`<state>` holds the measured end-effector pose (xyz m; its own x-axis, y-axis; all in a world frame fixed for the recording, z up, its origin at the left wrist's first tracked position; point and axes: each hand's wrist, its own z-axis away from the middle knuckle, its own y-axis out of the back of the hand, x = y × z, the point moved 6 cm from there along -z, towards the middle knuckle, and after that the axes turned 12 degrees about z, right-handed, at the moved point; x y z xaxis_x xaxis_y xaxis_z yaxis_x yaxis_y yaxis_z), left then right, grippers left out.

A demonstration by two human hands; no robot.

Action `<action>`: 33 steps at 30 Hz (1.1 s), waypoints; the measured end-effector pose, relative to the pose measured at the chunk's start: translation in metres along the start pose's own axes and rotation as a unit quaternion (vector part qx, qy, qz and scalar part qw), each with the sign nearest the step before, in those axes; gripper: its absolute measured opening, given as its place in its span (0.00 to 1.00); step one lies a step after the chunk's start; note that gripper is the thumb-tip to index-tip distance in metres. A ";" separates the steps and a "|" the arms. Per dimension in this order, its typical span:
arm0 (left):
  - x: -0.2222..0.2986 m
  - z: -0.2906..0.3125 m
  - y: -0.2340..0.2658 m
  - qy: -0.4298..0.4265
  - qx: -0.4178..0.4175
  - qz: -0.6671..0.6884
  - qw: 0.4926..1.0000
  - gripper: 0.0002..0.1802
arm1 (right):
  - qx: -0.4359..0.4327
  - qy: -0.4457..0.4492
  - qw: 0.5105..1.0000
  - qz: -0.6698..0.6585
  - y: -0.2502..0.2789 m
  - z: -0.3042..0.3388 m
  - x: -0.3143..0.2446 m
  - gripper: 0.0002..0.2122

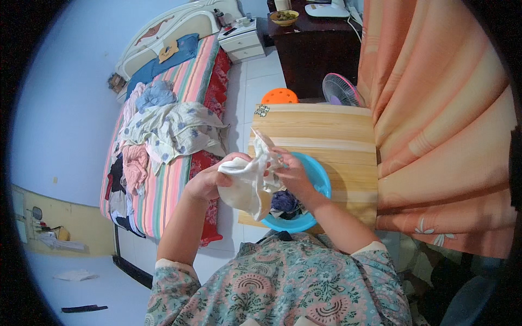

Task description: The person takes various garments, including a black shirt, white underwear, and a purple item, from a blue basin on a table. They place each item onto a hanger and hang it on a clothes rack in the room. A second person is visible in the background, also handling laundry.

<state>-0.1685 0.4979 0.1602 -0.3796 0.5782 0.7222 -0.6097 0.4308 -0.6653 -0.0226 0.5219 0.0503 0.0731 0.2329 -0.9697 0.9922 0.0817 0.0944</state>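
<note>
One patterned top is nearest; beyond, one white cloth is held: left hand closed on it at ten o'clock, right hand pinching it at two. One blue basin of clothes sits at the cloth's four o'clock, on one table.

Left: pale blue wall, bed with striped sheet and white headboard. Upper centre: white two-drawer nightstand on light tiled floor. Right: draped orange curtain.
</note>
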 end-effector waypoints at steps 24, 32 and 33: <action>-0.038 0.041 0.154 0.080 0.363 -0.283 0.884 0.31 | 0.037 -0.091 0.995 -0.012 0.080 -0.016 -0.063 0.17; -0.024 -0.003 0.051 -0.122 0.075 0.213 0.967 0.34 | 0.046 -0.161 0.983 0.079 0.077 -0.005 0.032 0.16; -0.028 -0.009 0.050 -0.112 0.027 0.271 0.956 0.33 | 0.056 -0.138 0.989 0.007 0.069 -0.001 0.050 0.18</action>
<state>-0.1822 0.5096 0.1054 -0.7857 0.5405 0.3009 -0.3145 0.0699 -0.9467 0.0493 0.5399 0.0089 0.0971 -0.0409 -0.9944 0.9947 -0.0313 0.0984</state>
